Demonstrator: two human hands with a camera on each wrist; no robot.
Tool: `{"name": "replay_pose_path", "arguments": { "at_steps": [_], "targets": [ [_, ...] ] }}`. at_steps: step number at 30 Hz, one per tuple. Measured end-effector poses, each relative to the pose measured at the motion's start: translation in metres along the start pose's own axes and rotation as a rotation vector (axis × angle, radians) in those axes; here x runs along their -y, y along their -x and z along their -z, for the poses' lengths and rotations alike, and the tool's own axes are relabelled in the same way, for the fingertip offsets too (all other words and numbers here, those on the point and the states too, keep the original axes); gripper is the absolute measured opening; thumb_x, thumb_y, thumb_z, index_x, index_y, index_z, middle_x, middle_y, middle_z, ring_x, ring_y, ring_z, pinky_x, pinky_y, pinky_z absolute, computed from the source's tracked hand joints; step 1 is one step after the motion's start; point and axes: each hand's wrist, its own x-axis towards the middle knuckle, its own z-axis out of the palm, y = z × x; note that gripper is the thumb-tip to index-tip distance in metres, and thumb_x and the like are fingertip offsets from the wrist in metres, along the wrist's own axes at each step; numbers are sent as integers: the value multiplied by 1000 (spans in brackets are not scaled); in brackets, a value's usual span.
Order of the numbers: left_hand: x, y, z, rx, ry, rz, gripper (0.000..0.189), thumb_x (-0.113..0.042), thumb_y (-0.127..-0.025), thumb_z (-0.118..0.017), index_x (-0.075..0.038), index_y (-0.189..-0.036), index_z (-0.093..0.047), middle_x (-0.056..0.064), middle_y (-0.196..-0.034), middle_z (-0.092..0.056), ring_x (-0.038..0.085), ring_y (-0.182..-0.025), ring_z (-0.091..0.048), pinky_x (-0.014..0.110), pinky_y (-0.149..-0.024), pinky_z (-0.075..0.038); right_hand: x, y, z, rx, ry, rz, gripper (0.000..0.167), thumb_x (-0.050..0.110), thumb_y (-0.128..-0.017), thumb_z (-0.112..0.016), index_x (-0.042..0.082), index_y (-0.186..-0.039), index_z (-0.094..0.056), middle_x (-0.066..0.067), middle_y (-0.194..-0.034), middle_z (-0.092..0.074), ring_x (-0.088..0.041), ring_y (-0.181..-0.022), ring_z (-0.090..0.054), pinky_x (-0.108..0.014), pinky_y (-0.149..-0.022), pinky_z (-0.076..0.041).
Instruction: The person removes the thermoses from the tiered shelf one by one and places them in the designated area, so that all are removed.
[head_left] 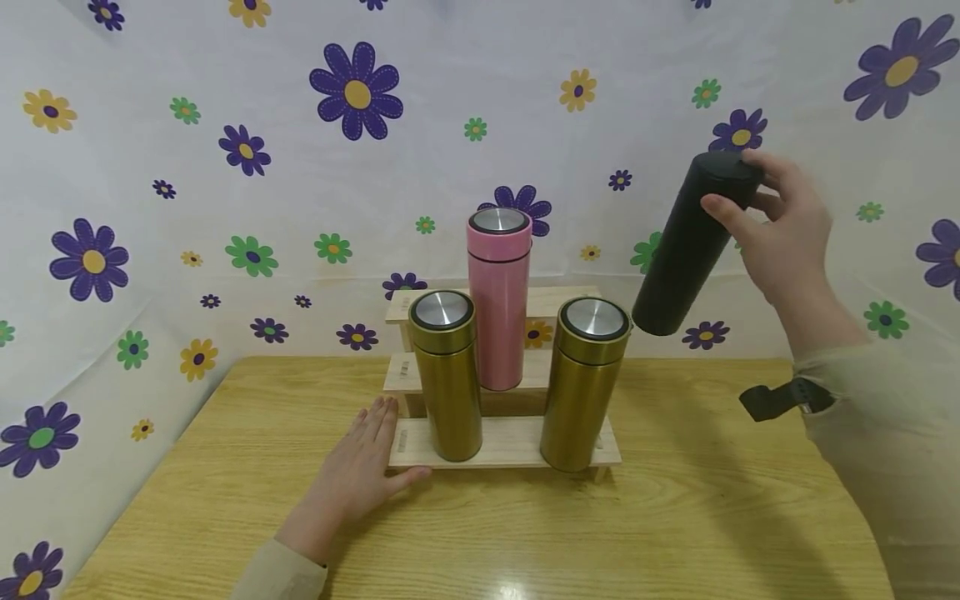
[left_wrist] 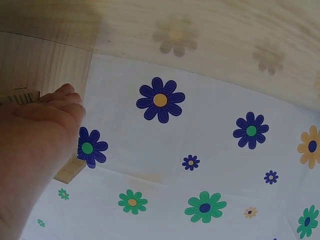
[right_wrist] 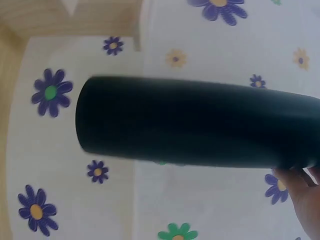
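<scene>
My right hand [head_left: 787,225] grips a black cylindrical bottle [head_left: 686,250] round its top end. Tilted, with its lower end toward the left, the bottle is up in the air right of the wooden stepped stand [head_left: 506,433]. In the right wrist view the bottle [right_wrist: 195,122] lies across most of the picture. My left hand [head_left: 360,467] rests at the stand's left end, fingers straight and thumb along the front edge. Two gold thermos bottles stand upright on the lowest step, one left [head_left: 453,392] and one right [head_left: 581,400]. A pink thermos [head_left: 501,317] stands behind, between them.
The stand sits on a wood-grain table [head_left: 247,442]. A white cloth [head_left: 435,83] with a flower print hangs behind and beside the table. A black strap [head_left: 780,400] is round my right wrist.
</scene>
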Motion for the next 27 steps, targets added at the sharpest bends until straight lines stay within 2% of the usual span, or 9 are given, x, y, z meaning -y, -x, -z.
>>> {"name": "replay_pose_path", "arguments": {
  "at_steps": [3, 5, 9, 12, 18, 27],
  "targets": [
    [0, 0, 0, -1, -1, 2, 109, -78, -83, -37, 5, -149, -18, 20, -156, -15, 32, -144, -14, 44, -117, -14, -14, 7, -2, 41, 147, 0, 59, 31, -86, -72, 29, -140, -48, -1, -139, -48, -21, -120, -56, -22, -89, -51],
    [0, 0, 0, 6, 1, 8, 109, -79, -83, -36, 5, -150, -17, 19, -156, -13, 32, -144, -13, 43, -117, -13, -25, 13, -5, 74, 195, -5, 61, 35, -86, -70, 28, -142, -46, -3, -141, -47, -28, -123, -53, -30, -93, -50],
    [0, 0, 0, 18, 9, 17, 110, -80, -82, -35, 3, -150, -14, 18, -156, -11, 31, -144, -12, 43, -117, -12, -47, 25, -12, 133, 204, -48, 65, 40, -87, -68, 23, -144, -43, -8, -143, -44, -36, -125, -49, -46, -94, -48],
    [0, 0, 0, 22, 17, 19, 108, -78, -83, -38, 2, -151, -13, 17, -156, -11, 31, -144, -13, 43, -117, -12, -61, 31, -17, 152, 189, -80, 69, 43, -86, -68, 17, -144, -42, -12, -144, -42, -39, -125, -47, -52, -95, -46],
    [-1, 0, 1, 19, 15, 19, 109, -78, -83, -40, 3, -150, -15, 18, -156, -13, 32, -143, -14, 43, -117, -13, -79, 41, -25, 169, 179, -78, 72, 39, -84, -71, 7, -142, -42, -17, -141, -43, -42, -123, -48, -52, -95, -44],
    [-2, 0, 1, 24, 14, 24, 109, -79, -82, -38, 3, -151, -14, 18, -156, -12, 32, -144, -13, 43, -117, -13, -85, 44, -31, 161, 174, -92, 73, 40, -85, -71, 3, -140, -41, -19, -139, -44, -43, -121, -50, -50, -94, -46]
  ]
}}
